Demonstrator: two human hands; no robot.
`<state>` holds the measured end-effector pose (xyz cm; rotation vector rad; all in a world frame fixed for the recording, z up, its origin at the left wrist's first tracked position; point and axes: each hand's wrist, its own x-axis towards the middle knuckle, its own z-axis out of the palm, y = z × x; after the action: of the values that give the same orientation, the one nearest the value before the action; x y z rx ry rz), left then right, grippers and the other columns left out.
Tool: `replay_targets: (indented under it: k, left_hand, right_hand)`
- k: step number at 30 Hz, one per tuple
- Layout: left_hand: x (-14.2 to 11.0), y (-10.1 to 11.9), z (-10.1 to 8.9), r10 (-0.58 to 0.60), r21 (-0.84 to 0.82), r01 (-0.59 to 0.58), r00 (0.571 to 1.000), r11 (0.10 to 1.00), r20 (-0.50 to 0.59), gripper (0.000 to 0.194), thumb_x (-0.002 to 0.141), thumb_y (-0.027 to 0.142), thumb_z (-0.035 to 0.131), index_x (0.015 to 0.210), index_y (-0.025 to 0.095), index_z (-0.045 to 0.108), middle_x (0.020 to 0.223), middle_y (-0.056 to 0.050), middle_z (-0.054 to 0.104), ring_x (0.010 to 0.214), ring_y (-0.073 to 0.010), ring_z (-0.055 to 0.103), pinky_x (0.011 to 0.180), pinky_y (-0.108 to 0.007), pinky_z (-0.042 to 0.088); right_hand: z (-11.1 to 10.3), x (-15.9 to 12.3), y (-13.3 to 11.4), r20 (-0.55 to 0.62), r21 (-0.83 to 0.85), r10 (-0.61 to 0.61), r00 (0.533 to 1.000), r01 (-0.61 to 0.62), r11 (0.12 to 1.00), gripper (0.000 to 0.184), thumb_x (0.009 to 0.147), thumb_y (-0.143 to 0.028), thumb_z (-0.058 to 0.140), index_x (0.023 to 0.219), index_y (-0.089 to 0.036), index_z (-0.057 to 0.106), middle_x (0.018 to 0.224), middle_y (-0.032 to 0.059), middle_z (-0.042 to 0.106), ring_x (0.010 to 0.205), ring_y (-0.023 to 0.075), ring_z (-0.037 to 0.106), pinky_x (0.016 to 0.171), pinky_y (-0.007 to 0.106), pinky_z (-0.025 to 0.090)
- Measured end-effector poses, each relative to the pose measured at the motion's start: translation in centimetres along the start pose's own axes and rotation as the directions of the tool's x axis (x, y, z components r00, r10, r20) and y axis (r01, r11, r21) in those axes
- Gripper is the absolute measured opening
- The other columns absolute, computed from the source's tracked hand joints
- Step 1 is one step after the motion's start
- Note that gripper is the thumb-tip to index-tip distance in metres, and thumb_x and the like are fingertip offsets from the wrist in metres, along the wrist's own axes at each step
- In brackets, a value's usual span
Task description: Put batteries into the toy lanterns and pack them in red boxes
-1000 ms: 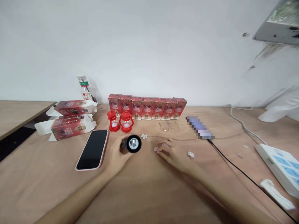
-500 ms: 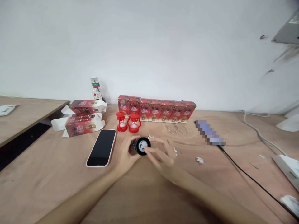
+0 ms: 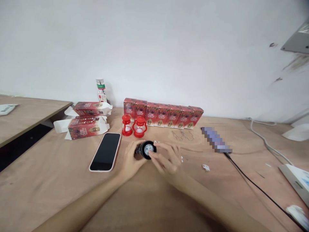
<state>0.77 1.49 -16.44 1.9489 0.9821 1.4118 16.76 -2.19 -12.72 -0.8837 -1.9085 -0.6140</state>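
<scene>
My left hand (image 3: 130,160) is wrapped round a small black lantern (image 3: 141,150). The lantern lies tipped with its round base toward me, and a white disc (image 3: 148,149) with a cut-out shows inside the black rim. Over the base, my right hand (image 3: 167,159) has its fingers bent. One fingertip is at the upper right of the rim, and another reaches in against the disc. Whether a tiny part sits under those fingertips cannot be seen. Behind the hands stand two red mini lanterns (image 3: 126,126) with clear middles.
Red printed boxes (image 3: 163,115) stand in a row by the wall. Opened boxes (image 3: 88,128) and a phone (image 3: 105,152) lie left. Bent wire pieces (image 3: 182,135), a small white piece (image 3: 206,167) and a blurred device (image 3: 216,140) on a black cable (image 3: 253,183) lie right.
The fingers of my right hand have shifted slightly at the lantern's base. My left hand keeps the same hold. The whole view has moved a little.
</scene>
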Motion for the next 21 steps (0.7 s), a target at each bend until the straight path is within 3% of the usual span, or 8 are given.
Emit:
replay_targets:
  k: [7,12,17,21]
  left_hand:
    - [-0.2,-0.2,-0.1,0.027,0.052,-0.028,1.0,0.998,0.003,0.034,0.075,0.02,0.063,0.109,0.02,0.056,0.106,-0.007,0.063,0.099,-0.025,0.059,0.086,-0.039,0.046]
    - [-0.4,0.1,-0.5,0.049,0.198,-0.042,0.998,0.979,-0.028,0.034,0.072,0.018,0.063,0.105,0.021,0.058,0.097,-0.005,0.063,0.093,-0.0253,0.059,0.082,-0.038,0.045]
    - [-0.5,0.6,-0.6,0.07,0.169,-0.064,0.997,0.984,-0.032,0.031,0.071,0.017,0.06,0.101,0.02,0.058,0.09,-0.003,0.06,0.083,-0.0206,0.058,0.072,-0.03,0.047]
    - [-0.5,0.5,-0.5,0.075,0.141,-0.07,0.997,0.987,-0.03,0.024,0.076,0.03,0.064,0.097,0.019,0.059,0.083,-0.002,0.059,0.077,-0.0199,0.057,0.069,-0.029,0.047]
  right_hand:
    - [0.3,0.0,0.2,0.021,0.115,0.094,0.995,-0.096,0.989,0.014,0.085,-0.011,0.058,0.086,-0.023,0.065,0.101,0.0068,0.069,0.094,0.0208,0.063,0.077,0.038,0.049]
    - [-0.2,1.0,-0.1,0.047,0.161,0.122,0.991,-0.128,0.979,0.012,0.086,-0.013,0.057,0.086,-0.022,0.065,0.103,0.0087,0.069,0.098,0.0226,0.061,0.081,0.042,0.049]
    - [-0.9,1.3,-0.4,0.109,0.16,0.101,0.989,-0.118,0.98,0.013,0.087,-0.013,0.055,0.09,-0.021,0.066,0.111,0.0107,0.066,0.102,0.0234,0.059,0.084,0.042,0.048]
    - [-1.0,0.7,-0.3,0.131,0.149,0.043,0.99,-0.062,0.987,0.015,0.085,-0.024,0.059,0.1,-0.02,0.064,0.12,0.0147,0.06,0.107,0.0267,0.056,0.086,0.045,0.047]
